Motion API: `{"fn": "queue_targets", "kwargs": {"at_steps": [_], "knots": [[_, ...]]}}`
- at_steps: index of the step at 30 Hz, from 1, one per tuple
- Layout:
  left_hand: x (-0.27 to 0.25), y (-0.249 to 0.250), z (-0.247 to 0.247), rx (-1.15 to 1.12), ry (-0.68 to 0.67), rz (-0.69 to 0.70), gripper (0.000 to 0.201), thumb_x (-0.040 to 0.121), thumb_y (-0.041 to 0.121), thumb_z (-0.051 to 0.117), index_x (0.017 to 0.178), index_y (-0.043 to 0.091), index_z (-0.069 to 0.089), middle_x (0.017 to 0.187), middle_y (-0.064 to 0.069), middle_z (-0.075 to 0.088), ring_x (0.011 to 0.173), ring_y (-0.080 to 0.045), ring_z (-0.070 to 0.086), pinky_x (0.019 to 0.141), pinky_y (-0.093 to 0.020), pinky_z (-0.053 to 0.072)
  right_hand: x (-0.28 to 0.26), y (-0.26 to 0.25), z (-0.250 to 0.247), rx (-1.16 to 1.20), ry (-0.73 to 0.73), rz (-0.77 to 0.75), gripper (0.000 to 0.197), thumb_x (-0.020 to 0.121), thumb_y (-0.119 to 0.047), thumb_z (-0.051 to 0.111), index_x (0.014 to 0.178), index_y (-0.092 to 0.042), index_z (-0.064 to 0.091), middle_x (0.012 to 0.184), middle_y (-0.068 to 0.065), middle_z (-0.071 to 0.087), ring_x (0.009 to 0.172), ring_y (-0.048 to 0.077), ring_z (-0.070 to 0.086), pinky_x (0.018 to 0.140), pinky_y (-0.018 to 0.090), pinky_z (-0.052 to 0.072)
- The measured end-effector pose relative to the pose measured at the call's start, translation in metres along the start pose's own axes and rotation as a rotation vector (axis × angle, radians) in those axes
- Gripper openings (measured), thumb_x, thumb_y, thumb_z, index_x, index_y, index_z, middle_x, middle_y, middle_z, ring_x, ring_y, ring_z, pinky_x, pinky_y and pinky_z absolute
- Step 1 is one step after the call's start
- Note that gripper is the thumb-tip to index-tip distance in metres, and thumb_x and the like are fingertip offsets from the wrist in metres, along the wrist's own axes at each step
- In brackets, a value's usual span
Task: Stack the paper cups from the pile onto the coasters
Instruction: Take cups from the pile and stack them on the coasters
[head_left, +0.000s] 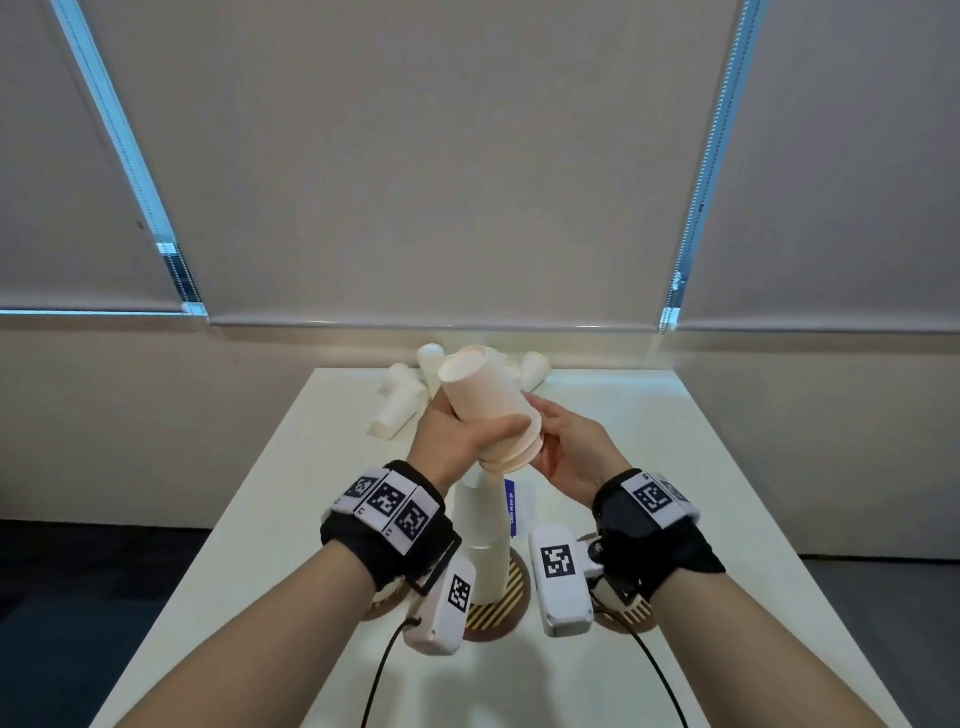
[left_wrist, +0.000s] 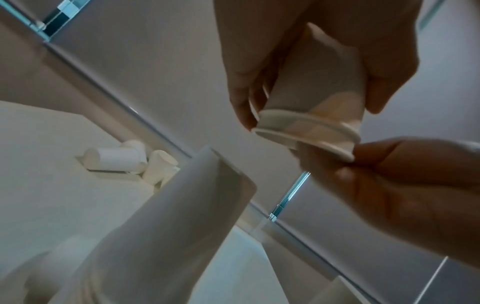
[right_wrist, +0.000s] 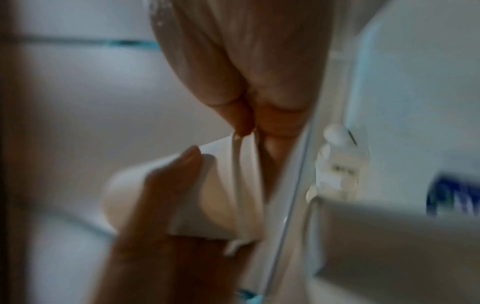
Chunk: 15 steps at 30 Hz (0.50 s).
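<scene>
My left hand (head_left: 457, 431) grips a tilted bundle of nested white paper cups (head_left: 488, 405) around its body, bases pointing up and away. My right hand (head_left: 566, 452) pinches the rim of the lowest cup at the bundle's open end; the left wrist view shows that rim (left_wrist: 311, 133) between its fingers (left_wrist: 376, 174). Straight below stands a tall stack of upside-down cups (head_left: 480, 530) on a striped round coaster (head_left: 511, 608). The loose pile of cups (head_left: 402, 402) lies at the table's far end. The right wrist view is blurred, showing the cups (right_wrist: 221, 201).
The white table (head_left: 675, 493) runs away from me to a beige wall with drawn blinds. A second striped coaster (head_left: 636, 616) lies right of the stack, and a third coaster's edge (head_left: 382, 603) shows to the left. A blue-labelled packet (head_left: 510, 506) lies behind the stack.
</scene>
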<state>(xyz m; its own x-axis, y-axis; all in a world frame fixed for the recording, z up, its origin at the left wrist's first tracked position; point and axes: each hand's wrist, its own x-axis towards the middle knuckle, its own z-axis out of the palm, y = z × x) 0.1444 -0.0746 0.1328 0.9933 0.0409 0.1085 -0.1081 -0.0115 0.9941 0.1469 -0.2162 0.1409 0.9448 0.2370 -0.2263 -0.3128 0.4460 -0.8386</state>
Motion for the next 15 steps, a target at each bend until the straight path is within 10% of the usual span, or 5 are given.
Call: {"fn": "queue_targets", "kwargs": {"at_steps": [4, 11, 15], "knots": [[0.0, -0.013, -0.009, 0.093, 0.021, 0.042, 0.062, 0.052, 0.023, 0.087, 0.107, 0.028, 0.061, 0.101, 0.01, 0.069, 0.096, -0.006, 0.065, 0.082, -0.027, 0.053, 0.015, 0.011, -0.006, -0.518, 0.174, 0.088, 0.038, 0.101, -0.034, 0.03, 0.121, -0.011, 0.052, 0.105, 0.01, 0.063, 0.094, 0.022, 0.06, 0.081, 0.035, 0.048], [-0.001, -0.063, -0.017, 0.371, -0.176, -0.052, 0.059, 0.061, 0.019, 0.085, 0.11, 0.031, 0.055, 0.102, 0.012, 0.064, 0.099, -0.01, 0.059, 0.08, -0.028, 0.052, 0.052, 0.049, -0.034, -0.756, 0.274, 0.268, 0.02, 0.095, -0.024, 0.046, 0.108, -0.013, 0.056, 0.106, 0.006, 0.055, 0.096, 0.02, 0.051, 0.083, 0.034, 0.04], [0.005, -0.092, -0.026, 0.442, -0.277, -0.248, 0.067, 0.053, 0.022, 0.088, 0.109, 0.037, 0.054, 0.106, 0.011, 0.064, 0.104, -0.014, 0.059, 0.089, -0.035, 0.051, 0.068, 0.063, -0.039, -0.912, 0.205, 0.322, 0.034, 0.097, -0.026, 0.042, 0.127, -0.014, 0.054, 0.118, 0.006, 0.054, 0.115, 0.025, 0.051, 0.09, 0.035, 0.041]]}}
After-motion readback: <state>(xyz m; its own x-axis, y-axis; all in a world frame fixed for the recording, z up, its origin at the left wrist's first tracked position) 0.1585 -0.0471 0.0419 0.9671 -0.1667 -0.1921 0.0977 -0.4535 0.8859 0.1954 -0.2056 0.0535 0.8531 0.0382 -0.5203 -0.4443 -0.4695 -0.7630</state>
